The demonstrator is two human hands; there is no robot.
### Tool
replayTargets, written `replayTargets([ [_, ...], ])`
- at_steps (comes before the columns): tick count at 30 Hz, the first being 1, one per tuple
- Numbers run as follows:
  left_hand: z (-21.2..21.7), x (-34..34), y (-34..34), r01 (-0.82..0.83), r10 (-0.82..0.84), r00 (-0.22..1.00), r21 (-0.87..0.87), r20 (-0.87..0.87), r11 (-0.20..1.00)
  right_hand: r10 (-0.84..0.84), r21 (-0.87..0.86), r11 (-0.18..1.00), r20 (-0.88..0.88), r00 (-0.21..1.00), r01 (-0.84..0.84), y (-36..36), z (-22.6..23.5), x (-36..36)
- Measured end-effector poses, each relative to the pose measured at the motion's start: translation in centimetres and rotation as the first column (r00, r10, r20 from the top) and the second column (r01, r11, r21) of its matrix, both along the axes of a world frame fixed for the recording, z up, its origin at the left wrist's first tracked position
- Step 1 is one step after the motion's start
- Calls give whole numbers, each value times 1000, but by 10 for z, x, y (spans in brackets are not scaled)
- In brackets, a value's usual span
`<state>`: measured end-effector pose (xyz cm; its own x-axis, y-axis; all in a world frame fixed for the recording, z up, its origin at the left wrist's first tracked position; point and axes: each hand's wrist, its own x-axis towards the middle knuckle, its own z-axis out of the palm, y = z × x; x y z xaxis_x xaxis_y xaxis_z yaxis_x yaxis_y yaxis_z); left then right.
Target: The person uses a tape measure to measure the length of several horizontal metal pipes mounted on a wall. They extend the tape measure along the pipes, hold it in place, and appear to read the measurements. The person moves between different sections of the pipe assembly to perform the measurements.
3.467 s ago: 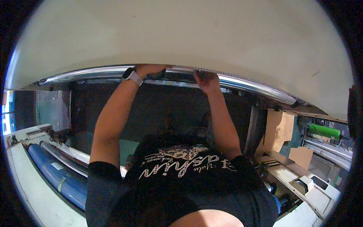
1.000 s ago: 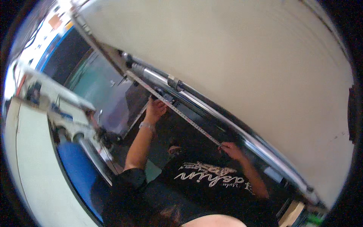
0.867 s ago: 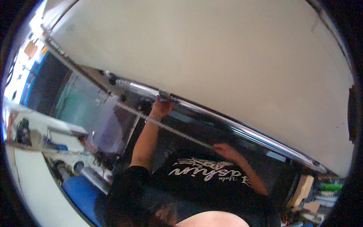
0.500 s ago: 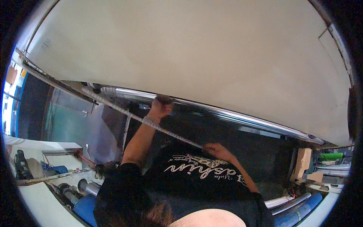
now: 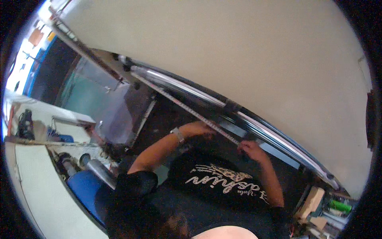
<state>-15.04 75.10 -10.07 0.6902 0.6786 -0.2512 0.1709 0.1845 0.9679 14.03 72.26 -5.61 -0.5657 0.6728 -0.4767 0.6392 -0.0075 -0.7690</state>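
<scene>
You're in a workshop or factory floor: big steel roller (image 5: 207, 97) just above your left hand (image 5: 199, 128), blue rolls (image 5: 81, 185) below-left, cardboard boxes (image 5: 312, 201) lower right.

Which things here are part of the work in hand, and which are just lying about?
In hand:
left hand
right hand
measuring tape stretched between them
metal roller bar
cream sheet

Lying about:
blue roll
cardboard box
green bottle
</scene>
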Motion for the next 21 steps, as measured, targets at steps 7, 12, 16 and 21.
replayTargets([
  [7, 29, -48, 14, -676, 751, 606, -328, 261, 660, 91, 153, 985, -62, 994, -80, 70, 17, -71],
  [12, 14, -183, 87, -912, 913, 307, -190, 269, 363, -139, 249, 959, 7, 990, 133, 81, 18, -19],
  [16, -4, -221, 117, -938, 920, 261, -149, 291, 313, -356, 480, 861, 339, 871, 165, 65, 22, 49],
  [21, -37, -247, 134, -869, 823, 475, 19, 312, 494, -388, 610, 791, 457, 800, 35, 67, 24, 57],
])
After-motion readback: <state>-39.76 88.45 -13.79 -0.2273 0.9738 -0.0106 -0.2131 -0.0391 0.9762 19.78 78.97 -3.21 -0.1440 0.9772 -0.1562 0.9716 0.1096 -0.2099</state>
